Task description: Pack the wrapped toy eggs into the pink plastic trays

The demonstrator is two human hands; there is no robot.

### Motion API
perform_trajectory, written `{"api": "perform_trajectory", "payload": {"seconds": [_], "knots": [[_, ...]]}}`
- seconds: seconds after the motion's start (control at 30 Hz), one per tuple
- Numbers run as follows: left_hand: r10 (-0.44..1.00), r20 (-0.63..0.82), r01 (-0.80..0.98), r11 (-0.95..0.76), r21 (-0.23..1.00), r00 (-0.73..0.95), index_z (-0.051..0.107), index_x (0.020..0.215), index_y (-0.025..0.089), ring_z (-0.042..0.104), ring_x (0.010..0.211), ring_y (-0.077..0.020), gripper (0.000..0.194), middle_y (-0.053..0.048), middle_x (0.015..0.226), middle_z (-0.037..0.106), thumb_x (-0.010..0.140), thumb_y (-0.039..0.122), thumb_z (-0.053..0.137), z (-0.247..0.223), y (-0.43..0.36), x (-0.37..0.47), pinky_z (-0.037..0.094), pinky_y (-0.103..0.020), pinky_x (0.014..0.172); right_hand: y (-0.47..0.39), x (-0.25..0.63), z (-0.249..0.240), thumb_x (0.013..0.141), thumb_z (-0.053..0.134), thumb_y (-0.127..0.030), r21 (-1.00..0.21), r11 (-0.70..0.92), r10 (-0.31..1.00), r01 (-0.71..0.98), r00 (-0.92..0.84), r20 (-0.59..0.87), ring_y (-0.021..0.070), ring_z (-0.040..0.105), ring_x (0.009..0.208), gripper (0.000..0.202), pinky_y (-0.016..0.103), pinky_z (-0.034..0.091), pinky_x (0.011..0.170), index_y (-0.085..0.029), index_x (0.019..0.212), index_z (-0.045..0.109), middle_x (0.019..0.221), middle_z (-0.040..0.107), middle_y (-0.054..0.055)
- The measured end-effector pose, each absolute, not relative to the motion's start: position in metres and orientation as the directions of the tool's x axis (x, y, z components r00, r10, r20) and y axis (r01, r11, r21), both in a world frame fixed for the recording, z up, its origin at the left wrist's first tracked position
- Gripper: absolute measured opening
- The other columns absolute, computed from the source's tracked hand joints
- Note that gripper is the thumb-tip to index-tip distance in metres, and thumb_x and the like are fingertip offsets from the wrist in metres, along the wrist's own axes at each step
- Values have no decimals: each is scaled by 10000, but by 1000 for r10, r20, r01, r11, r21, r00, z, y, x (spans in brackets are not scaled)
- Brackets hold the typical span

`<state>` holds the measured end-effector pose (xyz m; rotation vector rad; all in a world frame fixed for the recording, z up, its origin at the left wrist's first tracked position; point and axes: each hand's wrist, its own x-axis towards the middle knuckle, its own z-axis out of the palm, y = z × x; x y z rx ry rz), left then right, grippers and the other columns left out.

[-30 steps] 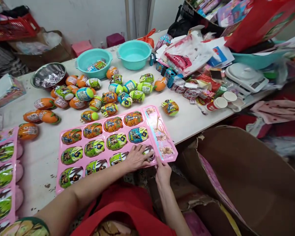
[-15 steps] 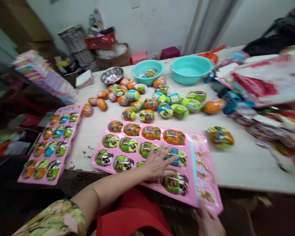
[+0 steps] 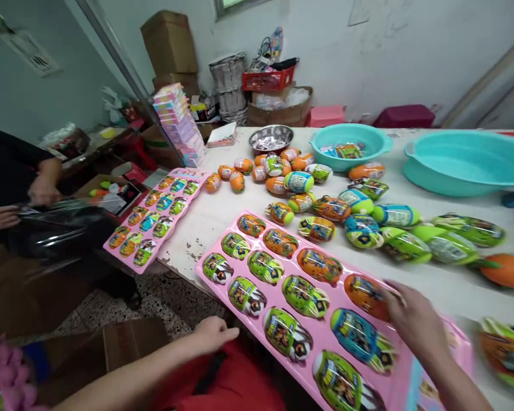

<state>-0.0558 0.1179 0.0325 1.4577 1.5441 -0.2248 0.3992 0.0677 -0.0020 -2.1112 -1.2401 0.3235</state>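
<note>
A pink plastic tray [image 3: 297,249] lies aslant at the table's front edge, its pockets filled with egg-shaped packs in orange, green and blue wrapping. My right hand [image 3: 415,319] reaches over its right part. Those fingers, stretched out and slightly blurred, touch an orange egg [image 3: 364,294] in the back row. A blue-and-green egg [image 3: 355,334] sits just in front of it. Off the tray's front edge, above my lap, my left hand [image 3: 214,334] is loosely closed with nothing visible in it.
A second filled pink tray [image 3: 180,220] rests at the table's left end. Loose eggs [image 3: 362,231] lie behind the near tray. Farther back stand a metal bowl [image 3: 270,137] and turquoise basins [image 3: 466,162]. At left, a co-worker's hands [image 3: 45,188] hold dark plastic film.
The view has swung left. My left hand has left the eggs and drawn back toward my lap. My right hand has moved from the tray's near right corner onto the back-row orange egg.
</note>
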Motion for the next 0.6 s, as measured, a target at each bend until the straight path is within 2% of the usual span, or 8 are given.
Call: {"api": "perform_trajectory", "payload": {"seconds": [0.07, 0.13, 0.17, 0.27, 0.33, 0.43, 0.6], "knots": [[581, -808, 589, 619, 520, 102, 601, 1007, 228, 622, 654, -157, 607, -34, 890, 649, 724, 758, 517, 16, 115, -77, 455, -265, 602, 113, 401, -4, 808, 606, -474, -657, -424, 857, 623, 510, -70, 336, 578, 1024, 432, 480, 386, 910, -114, 1033, 688, 1098, 645, 239], [583, -804, 312, 747, 587, 118, 546, 1119, 251, 642, 782, -141, 658, -47, 1086, 624, 688, 747, 580, 0, 118, -80, 475, -244, 656, 148, 401, -12, 690, 743, -411, -735, -473, 853, 486, 463, -243, 293, 605, 854, 374, 439, 407, 830, -95, 890, 719, 901, 697, 185], [575, -800, 244, 762, 600, 170, 554, 1112, 241, 644, 841, -146, 654, -54, 1121, 618, 666, 712, 639, -6, 120, -77, 481, -243, 694, 159, 402, -15, 633, 785, -401, -764, -486, 851, 423, 428, -305, 259, 599, 774, 369, 410, 415, 786, -94, 829, 725, 812, 702, 150], [491, -818, 147, 823, 548, 301, 601, 979, 172, 663, 814, -173, 598, -71, 989, 665, 589, 591, 773, -18, 120, -59, 493, -264, 720, 170, 405, -19, 514, 830, -466, -799, -501, 856, 333, 331, -398, 189, 569, 660, 472, 334, 422, 682, -99, 794, 733, 731, 699, 88], [546, -807, 21, 826, 564, 224, 592, 928, 158, 657, 707, -161, 586, -43, 830, 667, 561, 569, 792, -19, 115, -48, 506, -274, 689, 168, 405, -13, 443, 830, -547, -792, -518, 852, 325, 279, -443, 169, 556, 626, 590, 300, 416, 624, -96, 811, 736, 725, 693, 75], [686, -723, -87, 727, 681, 80, 580, 916, 161, 629, 614, -144, 565, -6, 706, 640, 583, 577, 770, -9, 110, -41, 524, -276, 629, 164, 395, 5, 406, 783, -678, -807, -494, 869, 323, 219, -444, 143, 519, 582, 698, 271, 402, 568, -93, 783, 729, 681, 666, 59], [791, -612, -73, 610, 789, -7, 594, 876, 153, 616, 556, -140, 502, -9, 657, 645, 616, 556, 743, 33, 122, -61, 511, -239, 526, 165, 355, 36, 527, 698, -760, -835, -297, 953, 463, 197, -230, 195, 576, 673, 670, 300, 451, 638, -134, 764, 734, 748, 694, 79]]}}
